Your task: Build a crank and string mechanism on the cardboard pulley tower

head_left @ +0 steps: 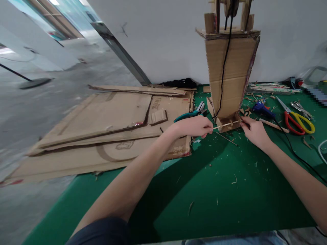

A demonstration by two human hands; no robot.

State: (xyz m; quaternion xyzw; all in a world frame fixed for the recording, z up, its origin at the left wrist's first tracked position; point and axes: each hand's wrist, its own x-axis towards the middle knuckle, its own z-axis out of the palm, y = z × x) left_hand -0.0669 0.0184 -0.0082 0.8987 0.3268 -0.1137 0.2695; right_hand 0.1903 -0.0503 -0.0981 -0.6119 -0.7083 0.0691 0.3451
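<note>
A tall cardboard tower (232, 75) stands upright on the green table, with a black cord (224, 64) running down its front. At its foot is a small open cardboard box section (227, 128), crossed by a thin wooden stick (230, 124). My left hand (198, 126) is closed in a pinch on the stick's left end. On the other side, my right hand (252, 131) pinches the right wall of the box section, close to the stick's other end. Teal-handled pliers (190, 115) lie just beyond my left hand.
Flat cardboard sheets (102, 119) cover the table's left side and overhang its edge. Right of the tower lie a blue glue gun (263, 109), red-and-yellow-handled scissors (296, 119) and a pale rod (274, 126). Scraps dot the green table (204, 197). A white wall (163, 44) rises behind.
</note>
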